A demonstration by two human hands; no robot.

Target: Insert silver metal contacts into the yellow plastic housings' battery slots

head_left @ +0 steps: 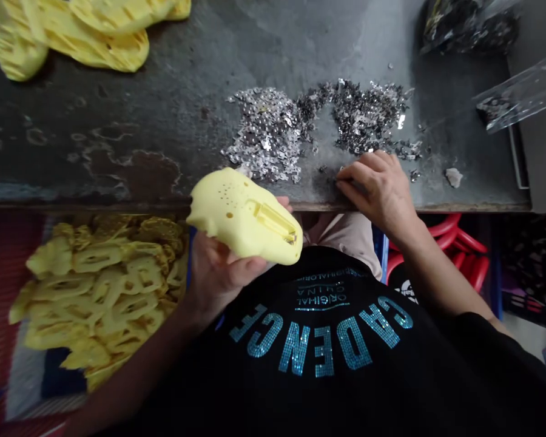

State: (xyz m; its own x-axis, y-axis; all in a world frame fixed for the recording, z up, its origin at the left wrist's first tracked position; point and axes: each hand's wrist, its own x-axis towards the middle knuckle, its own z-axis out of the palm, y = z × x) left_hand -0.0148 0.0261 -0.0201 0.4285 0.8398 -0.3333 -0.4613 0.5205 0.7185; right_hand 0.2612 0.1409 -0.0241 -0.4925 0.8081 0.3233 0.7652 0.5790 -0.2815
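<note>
My left hand (218, 267) holds a yellow plastic toy housing (236, 209) just in front of the table edge. The housing has a cluster of small holes, a round hole and a long battery compartment, with metal showing at one end of it. My right hand (377, 188) rests at the table's front edge, thumb and fingertips pinched together. Whatever lies between those fingertips is too small to make out. Just beyond the hands are a pile of bright small metal pieces (266, 130) and a darker pile of small metal contacts (366, 115).
Yellow plastic parts (104, 36) lie at the table's far left. A bin of yellow shells (113, 279) is below the left edge. Clear bags of metal pieces (473, 27) sit at the far right. A white lump (454, 177) and red parts (459, 249) are on the right.
</note>
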